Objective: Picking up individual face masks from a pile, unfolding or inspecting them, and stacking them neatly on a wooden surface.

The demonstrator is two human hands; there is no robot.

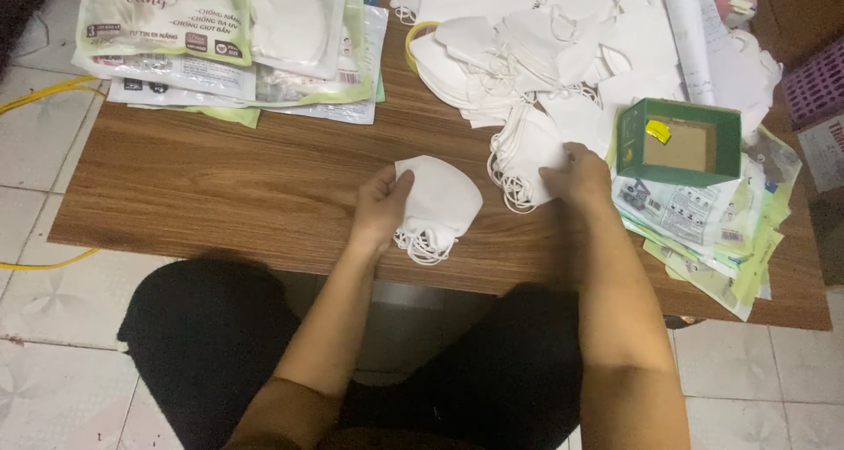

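My left hand [381, 206] grips the left edge of a small stack of folded white face masks [440, 202] lying on the wooden table [220, 186], their ear loops hanging toward the front edge. My right hand [578, 174] rests on another bunch of white masks [526, 156] a little to the right, fingers pressing on its edge.
A large heap of loose white masks [563, 46] fills the back of the table. Printed plastic mask packets [229, 46] lie at the back left. A green open cardboard box [677, 141] sits on flat empty packets [712, 230] at the right. Tiled floor surrounds the low table.
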